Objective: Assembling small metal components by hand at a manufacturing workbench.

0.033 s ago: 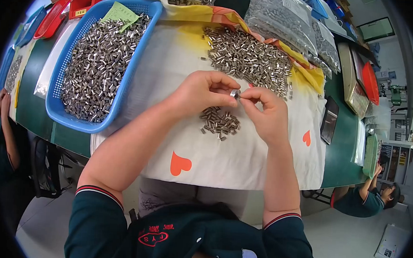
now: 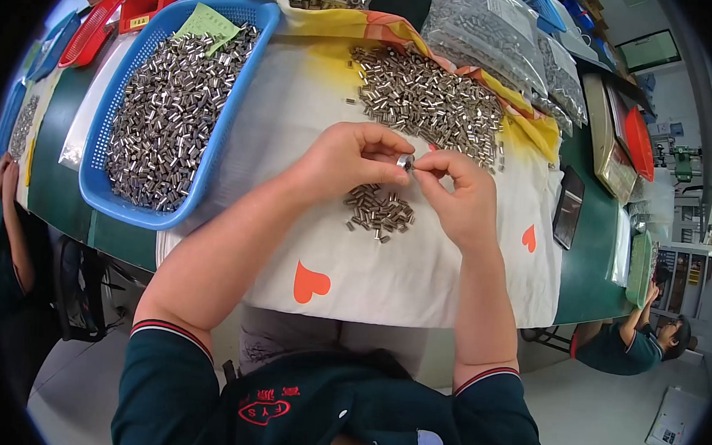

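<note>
Between thumb and fingers, my left hand [image 2: 358, 159] pinches a small shiny metal sleeve [image 2: 405, 161]. The fingertips of my right hand [image 2: 457, 192] are closed at the sleeve's right end; whether they grip the sleeve or a smaller part is too small to tell. Just below my left hand lies a small heap of metal sleeves [image 2: 379, 211] on the white cloth [image 2: 393, 278]. Beyond both hands spreads a larger pile of sleeves [image 2: 429, 96].
A blue basket [image 2: 205, 164] full of sleeves, with a green paper slip [image 2: 207, 27] on top, stands at the left. Plastic bags of parts [image 2: 486, 35] lie at the back. A dark phone [image 2: 568, 207] rests at the right. Co-workers sit at both sides.
</note>
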Action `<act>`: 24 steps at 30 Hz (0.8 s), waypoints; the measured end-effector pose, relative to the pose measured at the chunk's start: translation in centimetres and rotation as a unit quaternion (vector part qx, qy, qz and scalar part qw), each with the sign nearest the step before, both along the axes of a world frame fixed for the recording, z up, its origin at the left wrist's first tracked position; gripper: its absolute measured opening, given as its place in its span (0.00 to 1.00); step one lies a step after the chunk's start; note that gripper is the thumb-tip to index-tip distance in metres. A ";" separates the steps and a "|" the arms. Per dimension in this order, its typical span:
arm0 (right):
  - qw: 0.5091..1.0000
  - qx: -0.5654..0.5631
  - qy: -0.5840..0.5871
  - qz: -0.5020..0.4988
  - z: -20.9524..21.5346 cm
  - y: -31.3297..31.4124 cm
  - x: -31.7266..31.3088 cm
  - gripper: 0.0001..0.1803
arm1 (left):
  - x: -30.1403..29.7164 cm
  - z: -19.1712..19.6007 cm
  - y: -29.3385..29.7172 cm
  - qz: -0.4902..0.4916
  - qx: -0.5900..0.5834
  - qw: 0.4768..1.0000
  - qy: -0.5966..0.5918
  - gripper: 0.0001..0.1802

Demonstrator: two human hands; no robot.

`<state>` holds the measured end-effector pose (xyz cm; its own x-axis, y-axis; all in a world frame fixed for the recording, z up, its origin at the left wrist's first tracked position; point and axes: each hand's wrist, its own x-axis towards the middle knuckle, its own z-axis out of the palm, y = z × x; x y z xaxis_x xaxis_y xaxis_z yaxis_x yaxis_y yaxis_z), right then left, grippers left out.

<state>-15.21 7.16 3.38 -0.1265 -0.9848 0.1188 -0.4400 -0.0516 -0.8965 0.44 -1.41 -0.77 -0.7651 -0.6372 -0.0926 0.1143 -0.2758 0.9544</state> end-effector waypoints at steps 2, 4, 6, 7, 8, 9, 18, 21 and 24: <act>0.997 -0.019 0.065 -0.019 0.1 0.1 0.1 0.05 | 0.1 0.3 0.0 -0.010 -0.004 1.000 -0.018 0.17; 0.996 -0.035 0.076 -0.014 0.0 0.2 0.1 0.05 | 0.0 0.4 0.1 -0.004 0.008 1.000 -0.009 0.17; 0.995 -0.050 0.086 -0.010 -0.1 0.2 0.1 0.05 | 0.0 0.4 0.1 0.002 0.020 1.000 0.000 0.17; 0.995 -0.052 0.077 -0.019 -0.2 0.2 0.1 0.05 | 0.0 0.4 0.1 0.002 0.018 1.000 0.001 0.17; 0.996 -0.055 0.068 -0.029 -0.2 0.1 0.1 0.05 | 0.0 0.3 0.1 0.001 0.017 1.000 0.003 0.17; 0.996 -0.054 0.068 -0.029 -0.3 0.1 0.1 0.05 | 0.0 0.3 0.1 0.001 0.018 1.000 0.002 0.17; 0.945 -0.174 0.277 -0.011 -0.6 0.2 0.8 0.04 | -0.3 0.1 0.5 0.010 0.002 1.000 -0.022 0.17; 0.944 -0.160 0.289 -0.002 -0.8 0.2 0.6 0.04 | -0.3 0.1 0.6 0.031 -0.024 0.998 -0.048 0.16; 0.987 -0.059 0.151 0.008 -0.3 0.3 -0.2 0.05 | -0.3 0.2 0.5 0.009 0.008 1.000 -0.021 0.17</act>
